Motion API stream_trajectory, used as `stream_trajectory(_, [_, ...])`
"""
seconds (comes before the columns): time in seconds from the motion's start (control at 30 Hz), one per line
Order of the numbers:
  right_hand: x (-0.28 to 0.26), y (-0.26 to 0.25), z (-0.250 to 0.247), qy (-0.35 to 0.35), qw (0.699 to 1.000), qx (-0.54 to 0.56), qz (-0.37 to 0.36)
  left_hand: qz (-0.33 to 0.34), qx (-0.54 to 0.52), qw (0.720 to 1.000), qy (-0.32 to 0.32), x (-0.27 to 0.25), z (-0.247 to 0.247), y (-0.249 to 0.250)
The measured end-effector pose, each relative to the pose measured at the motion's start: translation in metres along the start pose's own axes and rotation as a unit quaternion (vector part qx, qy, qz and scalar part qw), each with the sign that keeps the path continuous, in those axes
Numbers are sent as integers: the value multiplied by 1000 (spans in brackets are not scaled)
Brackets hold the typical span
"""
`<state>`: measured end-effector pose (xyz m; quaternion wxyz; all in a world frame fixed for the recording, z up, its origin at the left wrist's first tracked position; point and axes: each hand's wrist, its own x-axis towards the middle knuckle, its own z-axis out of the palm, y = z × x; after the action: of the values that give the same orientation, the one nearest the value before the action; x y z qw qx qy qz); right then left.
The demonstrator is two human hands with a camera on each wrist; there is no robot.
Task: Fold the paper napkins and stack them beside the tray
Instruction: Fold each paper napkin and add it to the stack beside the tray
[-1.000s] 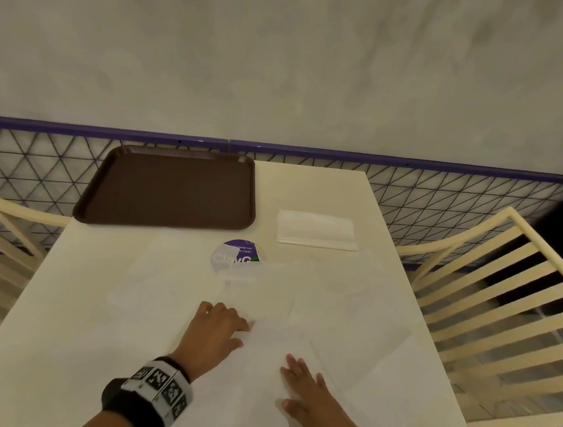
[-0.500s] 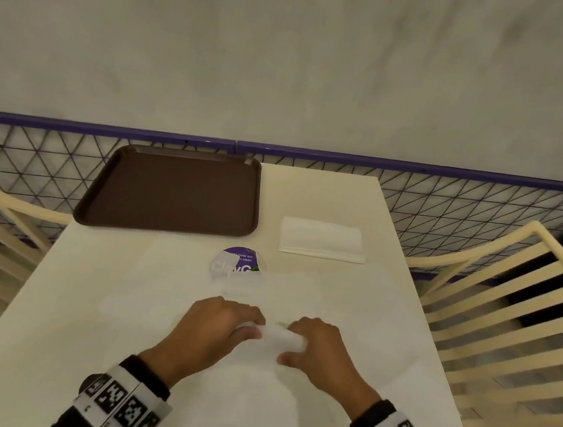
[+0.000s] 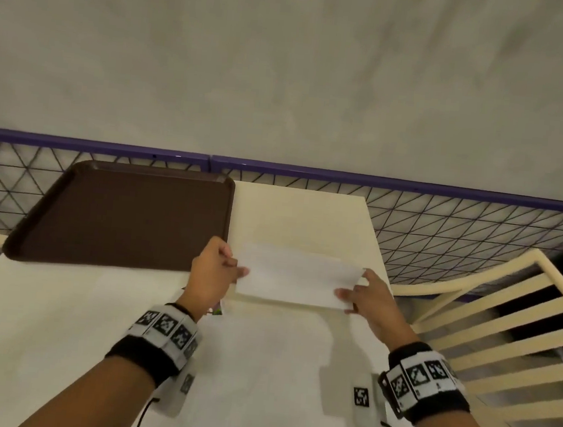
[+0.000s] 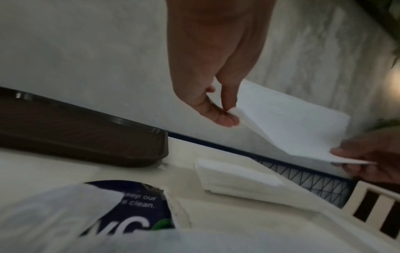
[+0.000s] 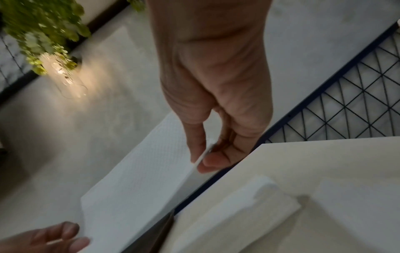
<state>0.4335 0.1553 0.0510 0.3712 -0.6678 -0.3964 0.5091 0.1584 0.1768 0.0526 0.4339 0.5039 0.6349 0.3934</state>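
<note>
Just right of the brown tray [image 3: 118, 215], a folded napkin [image 3: 296, 276] hangs above the table [image 3: 54, 346], its long axis running left to right along the tray's near edge. The left hand [image 3: 212, 272] pinches its tray-side end and the right hand [image 3: 366, 299] pinches the far end. Directly beneath, the wrist views show the napkin stack [image 4: 236, 178] lying beside the tray on the same axis, so a straight lowering should land it squarely.
</note>
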Motion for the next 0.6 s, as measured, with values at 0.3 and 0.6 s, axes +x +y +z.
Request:
stream_trajectory(0.3, [80,20,0,114,986,-122,-14,27,138,990,-9,67,60,-27])
stream_trajectory(0.6, [82,55,21,52,930,-359,-57,-13,270,958,-94,73,73,-51])
